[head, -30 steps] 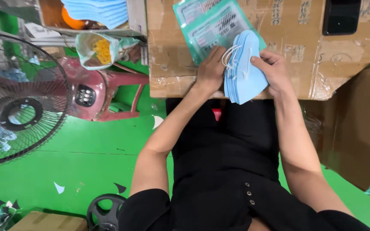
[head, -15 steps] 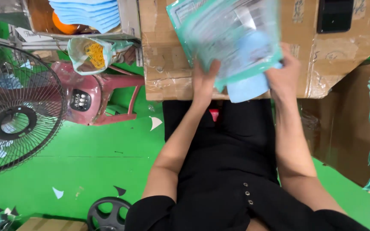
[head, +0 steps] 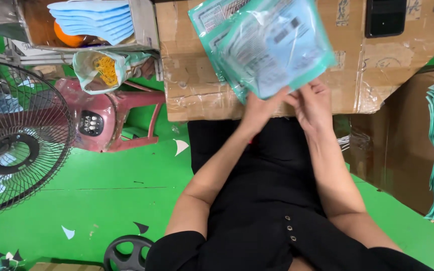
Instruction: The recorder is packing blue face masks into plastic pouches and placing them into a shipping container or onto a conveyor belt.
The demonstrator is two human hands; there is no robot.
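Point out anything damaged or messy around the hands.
The cardboard box serving as worktop is creased and patched with wrinkled tape. Paper scraps litter the green floor. Both hands hold the pouch normally.

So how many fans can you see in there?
1. A black wire-caged fan stands at the left edge on the green floor, beside the red stool. Part of it is cut off by the frame, and others could sit out of view.

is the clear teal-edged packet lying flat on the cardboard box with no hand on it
No, both the left hand and the right hand grip the lower edge of the packet, holding it up over the cardboard box.
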